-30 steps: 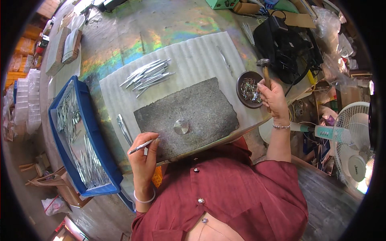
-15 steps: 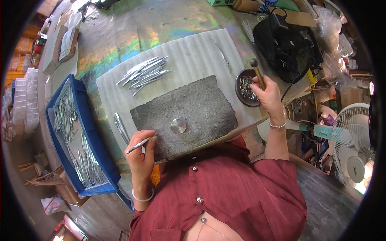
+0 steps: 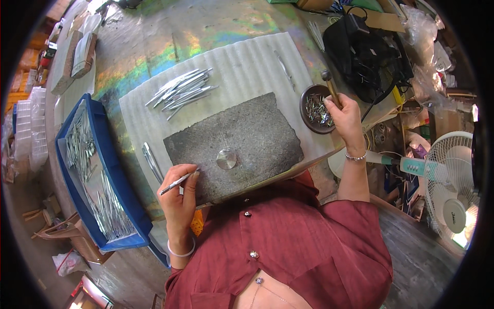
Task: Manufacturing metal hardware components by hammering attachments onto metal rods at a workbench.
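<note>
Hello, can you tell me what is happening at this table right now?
A person sits at a grey stone slab with a small metal disc on it. The left hand holds a thin metal piece at the slab's edge. The right hand holds a small hammer over a bowl of small metal bits.

Bright, even daylight; iridescent glare streaks the tabletop (image 3: 154, 46) at the top. Focus is sharp centrally. Fisheye bending warps the edges, and a black vignette rings the frame.
</note>
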`<control>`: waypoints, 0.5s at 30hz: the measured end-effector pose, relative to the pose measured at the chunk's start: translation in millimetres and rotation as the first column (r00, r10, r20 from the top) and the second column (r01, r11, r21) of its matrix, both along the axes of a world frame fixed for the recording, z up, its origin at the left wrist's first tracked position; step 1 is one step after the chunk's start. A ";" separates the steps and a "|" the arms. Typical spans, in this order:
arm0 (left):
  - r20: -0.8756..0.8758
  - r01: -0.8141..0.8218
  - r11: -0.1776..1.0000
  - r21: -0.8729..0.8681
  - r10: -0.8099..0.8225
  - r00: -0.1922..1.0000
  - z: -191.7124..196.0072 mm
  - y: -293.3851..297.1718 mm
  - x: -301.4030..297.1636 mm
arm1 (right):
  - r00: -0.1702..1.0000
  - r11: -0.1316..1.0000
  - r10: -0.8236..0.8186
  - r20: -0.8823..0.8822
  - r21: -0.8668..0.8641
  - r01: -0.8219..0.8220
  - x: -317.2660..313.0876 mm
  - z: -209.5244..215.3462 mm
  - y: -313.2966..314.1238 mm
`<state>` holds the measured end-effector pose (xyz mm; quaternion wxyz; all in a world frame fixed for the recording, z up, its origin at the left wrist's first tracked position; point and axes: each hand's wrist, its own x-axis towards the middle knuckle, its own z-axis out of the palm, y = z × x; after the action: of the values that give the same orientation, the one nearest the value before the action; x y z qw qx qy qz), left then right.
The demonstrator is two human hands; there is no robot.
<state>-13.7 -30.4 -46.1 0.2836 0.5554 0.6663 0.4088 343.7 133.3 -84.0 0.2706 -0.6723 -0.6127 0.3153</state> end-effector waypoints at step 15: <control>0.443 0.083 0.996 0.022 -0.084 0.893 20.9 -3.2 18.0 | 0.815 0.943 0.084 -0.573 -0.218 -0.250 -41.7 51.3 -36.6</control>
<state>4.3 -33.6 -25.2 0.4442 0.4762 0.5594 0.5129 302.0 96.6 -32.7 0.3088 -0.5261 -0.5128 0.6041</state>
